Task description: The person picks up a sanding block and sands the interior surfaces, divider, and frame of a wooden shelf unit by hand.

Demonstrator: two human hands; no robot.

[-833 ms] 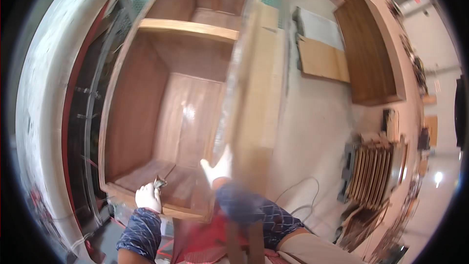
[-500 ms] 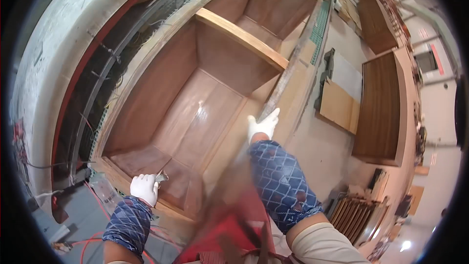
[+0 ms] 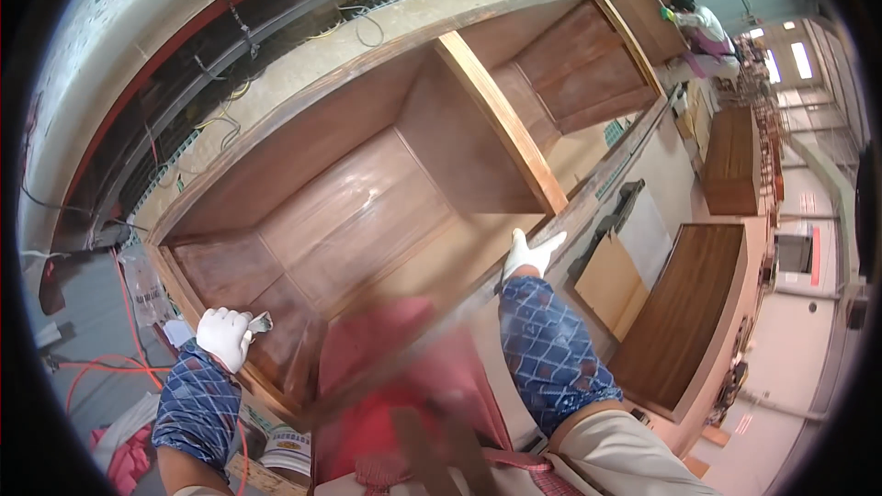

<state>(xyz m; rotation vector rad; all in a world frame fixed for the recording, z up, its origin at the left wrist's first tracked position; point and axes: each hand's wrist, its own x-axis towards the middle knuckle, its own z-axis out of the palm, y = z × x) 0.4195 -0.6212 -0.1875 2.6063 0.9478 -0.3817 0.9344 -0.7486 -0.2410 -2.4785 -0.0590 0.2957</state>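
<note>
A large brown wooden cabinet carcass (image 3: 363, 193) lies with its open side up, divided by a light wood-edged partition (image 3: 501, 119). At its near left corner my left hand (image 3: 223, 338), in a white glove, is closed round a small grey folded piece (image 3: 261, 322), whose kind I cannot make out. My right hand (image 3: 533, 254), also gloved in white, lies open on the carcass's right-hand rim (image 3: 459, 308), thumb and fingers apart, just short of the partition's end. Blue patterned sleeves cover both forearms.
Dark brown panels (image 3: 684, 312) and a light board (image 3: 611, 285) lie to the right. Another person (image 3: 703, 32) stands at the far end. Orange hose (image 3: 101, 367) and a white bucket (image 3: 287, 450) are at lower left. A curved pale structure (image 3: 119, 46) borders the left.
The view has turned, so the carcass lies more level and the other person shows fully. My left hand still grips the grey piece at the near end; my right hand stays on the rim.
</note>
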